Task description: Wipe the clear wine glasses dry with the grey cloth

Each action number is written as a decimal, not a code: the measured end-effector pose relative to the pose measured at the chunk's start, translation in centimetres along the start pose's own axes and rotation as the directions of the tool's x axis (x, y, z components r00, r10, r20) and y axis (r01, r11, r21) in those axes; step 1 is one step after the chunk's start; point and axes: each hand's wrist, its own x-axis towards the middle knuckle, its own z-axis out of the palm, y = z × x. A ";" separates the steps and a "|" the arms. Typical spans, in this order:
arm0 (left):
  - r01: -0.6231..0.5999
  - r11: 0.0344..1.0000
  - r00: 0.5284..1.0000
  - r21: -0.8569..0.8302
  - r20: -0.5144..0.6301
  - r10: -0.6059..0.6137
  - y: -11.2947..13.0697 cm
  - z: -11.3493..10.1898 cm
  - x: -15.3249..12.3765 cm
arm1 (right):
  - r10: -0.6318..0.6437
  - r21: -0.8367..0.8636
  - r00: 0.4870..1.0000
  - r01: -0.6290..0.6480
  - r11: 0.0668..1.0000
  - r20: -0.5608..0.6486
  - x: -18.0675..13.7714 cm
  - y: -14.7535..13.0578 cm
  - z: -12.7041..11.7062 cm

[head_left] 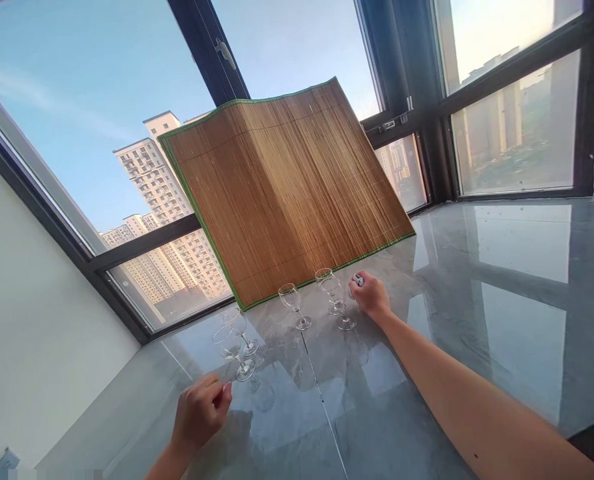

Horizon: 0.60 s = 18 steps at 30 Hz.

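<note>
My left hand is closed with curled fingers, near the front left of the tabletop; nothing shows in it. Just beyond it stand two clear stemmed glasses, the nearer wine glass overlapping the farther wine glass in view. My right hand is closed around a small grey-white object, mostly hidden by the fingers. To its left stand two more upright stemmed glasses, the front one partly covering the back one. Another wine glass stands between the pairs.
Behind the glasses a bamboo mat with green edging leans upright against the window frame. The glossy grey tiled surface mirrors the windows. A white wall borders the left side. A handle is on the window frame.
</note>
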 end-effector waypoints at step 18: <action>0.233 0.946 0.870 -0.227 0.483 -0.099 15.7 7.3 13.8 | 0.014 0.018 1.000 -0.013 1.000 -0.019 0.2 0.0 0.1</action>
